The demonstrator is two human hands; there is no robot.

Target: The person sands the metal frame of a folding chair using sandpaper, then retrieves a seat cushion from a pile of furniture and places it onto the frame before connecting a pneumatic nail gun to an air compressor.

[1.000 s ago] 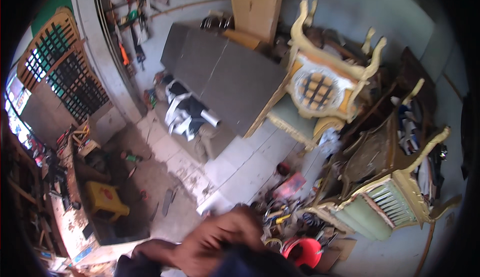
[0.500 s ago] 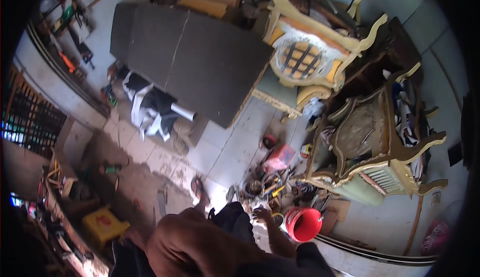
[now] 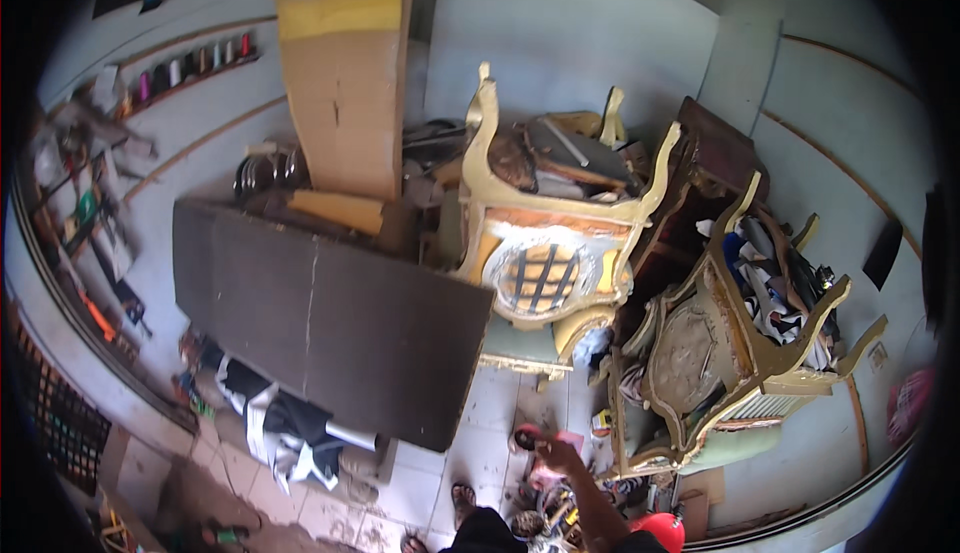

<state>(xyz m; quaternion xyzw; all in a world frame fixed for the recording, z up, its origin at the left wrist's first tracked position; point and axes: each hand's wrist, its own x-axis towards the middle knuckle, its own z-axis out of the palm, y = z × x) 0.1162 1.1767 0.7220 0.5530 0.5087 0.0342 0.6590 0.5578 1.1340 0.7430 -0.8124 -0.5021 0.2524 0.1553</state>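
Note:
My right hand [image 3: 560,456] reaches forward from the lower edge, over a pinkish-red box [image 3: 570,440]. Its fingers lie beside a small round dark-red container [image 3: 526,437], and at this size I cannot make out whether they touch or grip it. Just below the hand is a cluttered pile of small tools and parts, with a round dark bowl [image 3: 527,524] among them. A red bucket [image 3: 660,530] stands to the right of my forearm. My left hand is out of view.
A large dark panel [image 3: 330,323] fills the left middle, with black and white cloth [image 3: 280,428] beside it. Gold-framed chairs, one upturned [image 3: 545,278] and another tipped [image 3: 700,353], stand ahead and right. A tall cardboard-coloured piece [image 3: 340,83] leans at the back.
The view has tilted up, showing more of the back wall. My right hand has moved forward from beside the bucket toward the small dark-red container. My left arm has left the view.

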